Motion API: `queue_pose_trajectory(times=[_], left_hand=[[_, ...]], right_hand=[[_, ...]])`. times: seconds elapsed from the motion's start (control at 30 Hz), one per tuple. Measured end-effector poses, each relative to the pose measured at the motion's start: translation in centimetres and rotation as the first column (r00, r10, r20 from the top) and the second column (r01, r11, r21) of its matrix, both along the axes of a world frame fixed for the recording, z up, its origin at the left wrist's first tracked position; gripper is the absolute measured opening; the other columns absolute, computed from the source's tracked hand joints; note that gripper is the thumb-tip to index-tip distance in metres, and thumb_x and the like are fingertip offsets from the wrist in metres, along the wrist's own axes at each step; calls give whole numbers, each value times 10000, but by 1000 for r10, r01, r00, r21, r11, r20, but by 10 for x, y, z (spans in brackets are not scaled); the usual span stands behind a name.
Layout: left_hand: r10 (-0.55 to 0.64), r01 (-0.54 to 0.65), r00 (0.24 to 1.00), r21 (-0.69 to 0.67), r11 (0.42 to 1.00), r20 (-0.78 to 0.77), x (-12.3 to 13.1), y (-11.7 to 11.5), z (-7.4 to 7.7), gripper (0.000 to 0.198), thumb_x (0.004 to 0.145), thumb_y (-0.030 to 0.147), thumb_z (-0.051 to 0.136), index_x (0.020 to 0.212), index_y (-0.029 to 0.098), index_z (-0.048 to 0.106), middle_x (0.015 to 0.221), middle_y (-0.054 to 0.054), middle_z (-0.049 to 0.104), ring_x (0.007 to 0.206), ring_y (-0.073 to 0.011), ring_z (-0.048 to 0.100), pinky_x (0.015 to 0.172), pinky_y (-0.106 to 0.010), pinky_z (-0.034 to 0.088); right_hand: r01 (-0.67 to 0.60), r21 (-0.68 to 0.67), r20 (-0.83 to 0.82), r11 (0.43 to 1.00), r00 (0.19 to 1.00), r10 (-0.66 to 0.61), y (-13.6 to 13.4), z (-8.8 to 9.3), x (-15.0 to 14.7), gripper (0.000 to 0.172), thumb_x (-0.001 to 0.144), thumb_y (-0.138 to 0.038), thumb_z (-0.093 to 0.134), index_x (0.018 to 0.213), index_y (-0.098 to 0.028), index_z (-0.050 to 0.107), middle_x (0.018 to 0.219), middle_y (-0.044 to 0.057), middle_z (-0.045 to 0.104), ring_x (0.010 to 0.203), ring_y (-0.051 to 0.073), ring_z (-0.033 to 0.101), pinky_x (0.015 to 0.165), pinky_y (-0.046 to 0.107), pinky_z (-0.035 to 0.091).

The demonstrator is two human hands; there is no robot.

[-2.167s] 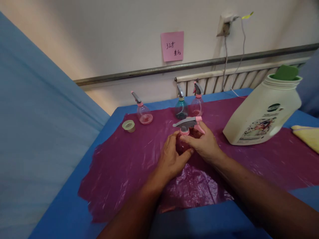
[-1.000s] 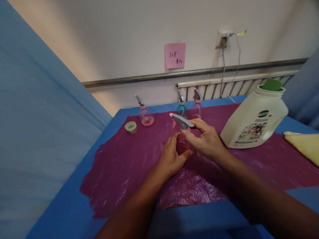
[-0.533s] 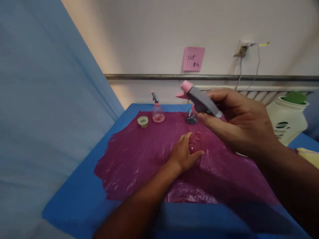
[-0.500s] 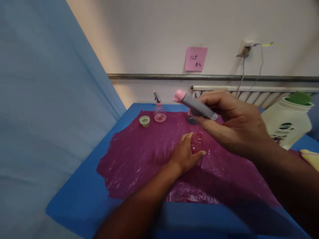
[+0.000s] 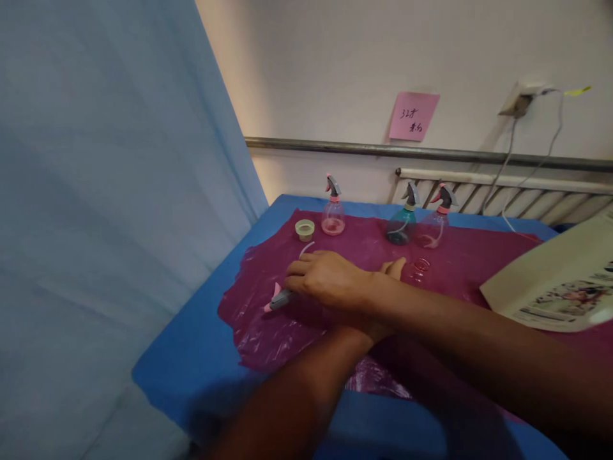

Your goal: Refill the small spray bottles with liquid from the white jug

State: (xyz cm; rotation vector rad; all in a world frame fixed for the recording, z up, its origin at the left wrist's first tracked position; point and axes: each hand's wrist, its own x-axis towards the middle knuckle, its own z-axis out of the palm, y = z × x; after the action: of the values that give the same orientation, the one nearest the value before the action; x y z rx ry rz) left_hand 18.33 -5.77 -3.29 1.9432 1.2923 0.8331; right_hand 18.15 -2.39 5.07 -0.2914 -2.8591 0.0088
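My right hand (image 5: 330, 278) reaches across my left forearm, its fingers closed on a grey and pink trigger spray head (image 5: 281, 299). The head is low over the purple plastic sheet (image 5: 261, 332), and its thin tube (image 5: 306, 249) sticks out beyond my fingers. My left hand (image 5: 395, 268) is mostly hidden behind my right forearm; its visible fingertips rest against a clear, topless spray bottle (image 5: 417, 273) on the sheet. The lower part of that bottle is also covered by my forearm.
A spray bottle with pink liquid (image 5: 333, 220) and a small pale cup (image 5: 305, 230) stand at the back left. Behind my left hand are a teal spray bottle (image 5: 401, 225) and another clear one (image 5: 435, 229). A large white jug (image 5: 550, 281) occupies the right; a blue curtain (image 5: 119, 160) hangs left.
My right hand has swung left and down over my left forearm, carrying the spray head to the sheet. My left hand stays at the topless bottle. The view has turned left.
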Motion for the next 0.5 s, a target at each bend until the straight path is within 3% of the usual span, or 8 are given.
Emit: queue_pose_trajectory(times=[0.17,0.3,0.5], left_hand=[[-8,10,999,-27,1000,45,8,5,-9,802,1077,488,544,1802,191,373,1813,-161,459,1710,-331,416,1430,-441,337],[27,-26,993,-8,1000,111,14,9,-19,746,1066,399,637,1772,261,437,1776,-143,514,1684,-360,462,1412,-471,386],[49,-53,993,41,998,109,7,8,-13,698,1035,329,673,1710,254,511,1702,-166,587,1629,-388,532,1400,-526,422]], right_hand=[[-13,57,202,998,979,1,19,-7,-18,246,1141,-163,568,1294,-161,760,1226,125,759,1081,242,726,849,362,556],[56,53,263,997,962,-68,21,-10,-16,282,1158,-181,531,1355,-175,733,1296,117,742,1091,242,747,795,340,554],[121,55,329,991,935,-133,14,-12,-7,291,1152,-164,508,1361,-184,709,1290,126,736,1014,233,750,776,350,571]])
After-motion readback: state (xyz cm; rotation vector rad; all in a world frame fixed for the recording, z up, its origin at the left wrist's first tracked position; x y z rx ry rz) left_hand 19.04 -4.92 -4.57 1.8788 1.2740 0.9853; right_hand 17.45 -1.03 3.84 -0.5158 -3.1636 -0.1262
